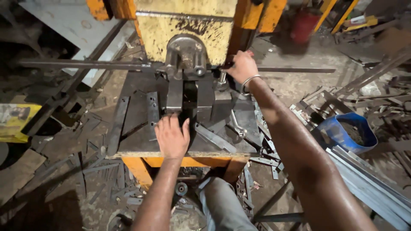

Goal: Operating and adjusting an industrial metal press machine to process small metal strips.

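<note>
A yellow press machine [184, 25] stands over a dark steel work table [128, 141]. A long flat steel bar [85, 65] runs sideways through the grey tooling head [186, 53]. My right hand [242, 66] grips the bar just to the right of the head; a metal bangle sits on that wrist. My left hand [172, 136] rests palm down on the table's front, fingers spread, touching the dark die blocks [188, 96]. Short cut steel strips [153, 112] lie on the table beside it.
A blue bucket [347, 132] of debris stands at right among piled steel strips [376, 179]. Offcuts litter the floor at left [85, 162]. A spanner [237, 126] lies on the table's right. A red cylinder [305, 23] stands at the back. My knee [220, 205] shows below the table.
</note>
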